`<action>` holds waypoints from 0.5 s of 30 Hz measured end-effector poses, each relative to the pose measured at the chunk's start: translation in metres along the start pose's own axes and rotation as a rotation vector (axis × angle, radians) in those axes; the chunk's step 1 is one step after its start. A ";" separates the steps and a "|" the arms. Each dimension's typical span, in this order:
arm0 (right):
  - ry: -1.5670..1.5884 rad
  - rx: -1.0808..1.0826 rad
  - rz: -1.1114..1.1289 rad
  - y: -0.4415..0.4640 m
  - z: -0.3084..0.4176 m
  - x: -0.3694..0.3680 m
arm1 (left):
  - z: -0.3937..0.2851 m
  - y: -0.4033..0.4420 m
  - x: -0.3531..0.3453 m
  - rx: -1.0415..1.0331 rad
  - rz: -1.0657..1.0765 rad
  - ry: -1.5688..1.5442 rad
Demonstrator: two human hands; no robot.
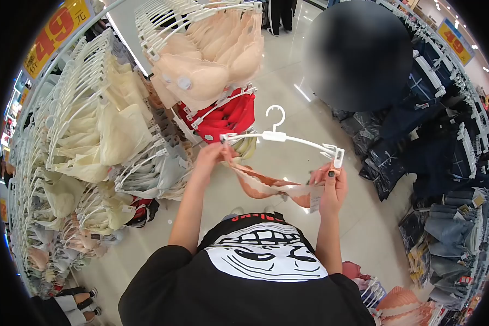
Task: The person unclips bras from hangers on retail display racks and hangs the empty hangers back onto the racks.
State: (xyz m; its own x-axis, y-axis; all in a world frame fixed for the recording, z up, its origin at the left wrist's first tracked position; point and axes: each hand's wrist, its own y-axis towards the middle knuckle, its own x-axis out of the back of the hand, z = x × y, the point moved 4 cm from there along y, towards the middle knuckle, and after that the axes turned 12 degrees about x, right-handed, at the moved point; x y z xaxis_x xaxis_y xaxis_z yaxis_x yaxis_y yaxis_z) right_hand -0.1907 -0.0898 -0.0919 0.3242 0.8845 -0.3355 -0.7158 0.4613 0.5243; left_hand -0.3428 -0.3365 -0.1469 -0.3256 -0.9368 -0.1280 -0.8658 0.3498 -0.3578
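In front of my chest a peach-coloured bra (250, 183) hangs slack between my two hands. Above it is a white plastic clip hanger (274, 136), its hook pointing away from me. My left hand (214, 155) is closed on one end of the bra, right beside the hanger's left clip. At the other end, my right hand (331, 187) pinches the bra just below the hanger's right clip, thumb uppermost. A pale tag (315, 200) shows near the right fingers. Whether either clip grips the fabric I cannot tell.
Racks of cream bras (100, 125) stand on the left, with beige bras (201, 70) and red ones (228, 117) ahead. Dark jeans (432, 152) hang along the right. Peach garments (402, 307) are at lower right. Another person's legs (280, 19) show at the far aisle.
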 end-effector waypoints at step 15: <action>-0.696 -0.063 0.577 0.003 0.033 -0.040 | -0.058 -0.053 -0.110 -0.491 0.535 0.332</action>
State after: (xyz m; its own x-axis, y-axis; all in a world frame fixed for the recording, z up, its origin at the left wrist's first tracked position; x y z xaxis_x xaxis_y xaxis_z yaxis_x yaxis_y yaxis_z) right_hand -0.1849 -0.1215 -0.0509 0.1905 0.8291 0.5256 -0.9089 -0.0533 0.4136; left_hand -0.2826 -0.2521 -0.0606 -0.7734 -0.6177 0.1427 -0.6036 0.7863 0.1320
